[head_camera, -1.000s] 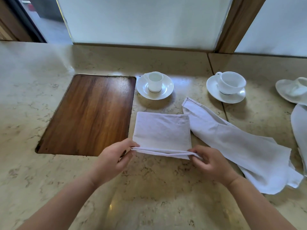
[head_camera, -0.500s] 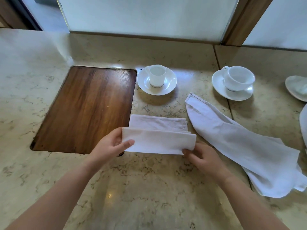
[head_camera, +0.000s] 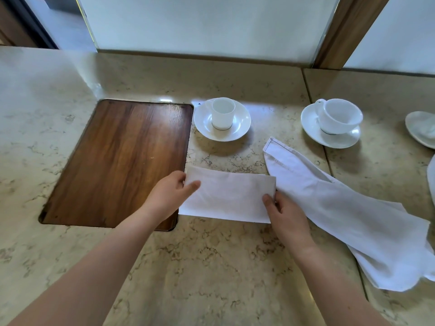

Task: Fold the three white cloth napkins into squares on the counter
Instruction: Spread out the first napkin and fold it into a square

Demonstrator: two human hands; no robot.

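A white napkin (head_camera: pixel 229 196) lies on the marble counter (head_camera: pixel 211 267) as a flat folded rectangle, wider than deep. My left hand (head_camera: pixel 168 198) pinches its upper left corner, thumb on top. My right hand (head_camera: pixel 286 216) grips its right edge near the lower corner. A second white napkin (head_camera: pixel 341 208) lies loosely rumpled in a long diagonal strip to the right, touching the folded one's right end. A sliver of a third white cloth (head_camera: pixel 432 177) shows at the right frame edge.
A dark wooden board (head_camera: pixel 122 161) is set into the counter on the left. A small cup on a saucer (head_camera: pixel 222 120) stands behind the napkin, a wider cup on a saucer (head_camera: pixel 334 122) at back right, another dish (head_camera: pixel 421 128) at the far right. A window wall closes the back.
Both hands lifted the napkin's near edge and carried it away from me over the far half. The square is now a half-depth rectangle lying flat.
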